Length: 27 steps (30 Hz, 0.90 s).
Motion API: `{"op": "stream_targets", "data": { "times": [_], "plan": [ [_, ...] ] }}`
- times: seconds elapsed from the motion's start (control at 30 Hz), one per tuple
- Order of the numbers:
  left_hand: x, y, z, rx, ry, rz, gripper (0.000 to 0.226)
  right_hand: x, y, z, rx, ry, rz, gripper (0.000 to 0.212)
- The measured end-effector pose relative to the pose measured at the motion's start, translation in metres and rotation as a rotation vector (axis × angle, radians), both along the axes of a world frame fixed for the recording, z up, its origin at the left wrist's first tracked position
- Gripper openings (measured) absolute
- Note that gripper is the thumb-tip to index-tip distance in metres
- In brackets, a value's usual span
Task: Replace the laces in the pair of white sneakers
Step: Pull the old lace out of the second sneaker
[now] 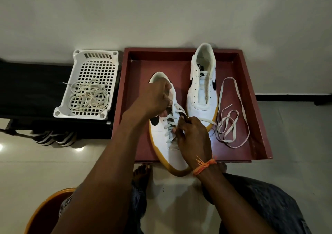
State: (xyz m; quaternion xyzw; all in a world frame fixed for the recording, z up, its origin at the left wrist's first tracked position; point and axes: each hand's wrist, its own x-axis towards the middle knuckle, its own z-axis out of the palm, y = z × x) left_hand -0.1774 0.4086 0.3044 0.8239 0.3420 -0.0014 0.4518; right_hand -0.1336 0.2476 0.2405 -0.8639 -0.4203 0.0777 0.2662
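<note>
We are lacing the near sneaker (167,138), which lies in the red tray (258,125) with its toe over the front edge. Our left hand (156,97) grips the upper part near the collar to steady it, and our right hand (192,134) pinches the new lace (177,110) at the upper eyelets. We should pull each crossing flat and even, without twist. The second sneaker (202,86) has no lace yet; its loose lace (231,125) lies just beside it. The old laces (89,97) are in the white basket (77,57).
</note>
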Motion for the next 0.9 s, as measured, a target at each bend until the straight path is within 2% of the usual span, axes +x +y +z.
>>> {"op": "stream_targets", "data": {
  "times": [0.13,0.27,0.33,0.47,0.53,0.63,0.7,0.8,0.9],
  "plan": [
    [-0.002,0.006,0.001,-0.019,0.02,-0.052,0.025,0.0,0.0,0.0,0.004,-0.003,0.003,0.033],
    [-0.012,0.018,0.012,-0.059,-0.124,0.155,0.019,0.0,-0.001,0.0,0.014,0.005,-0.01,0.033],
    [-0.02,0.026,0.017,0.02,-0.092,0.218,0.019,0.0,-0.001,0.0,0.006,0.005,-0.007,0.033],
    [-0.02,0.024,0.011,0.115,0.163,-0.001,0.01,0.0,-0.001,0.0,0.001,0.02,0.0,0.034],
    [-0.015,0.02,0.009,0.16,0.157,-0.035,0.014,0.002,-0.003,0.001,0.01,0.034,-0.027,0.03],
    [-0.008,0.014,0.005,0.285,0.115,-0.043,0.011,0.004,-0.002,0.008,0.131,0.039,-0.086,0.023],
    [-0.004,0.008,0.001,0.368,0.205,-0.092,0.015,0.007,0.002,0.013,0.225,0.017,-0.12,0.025],
    [-0.003,0.007,-0.003,0.345,0.215,-0.122,0.014,0.01,0.009,0.013,0.277,0.002,-0.093,0.032],
    [-0.006,0.014,-0.013,0.278,0.158,-0.126,0.024,0.012,0.014,0.008,0.338,0.049,-0.035,0.035]
  ]
}}
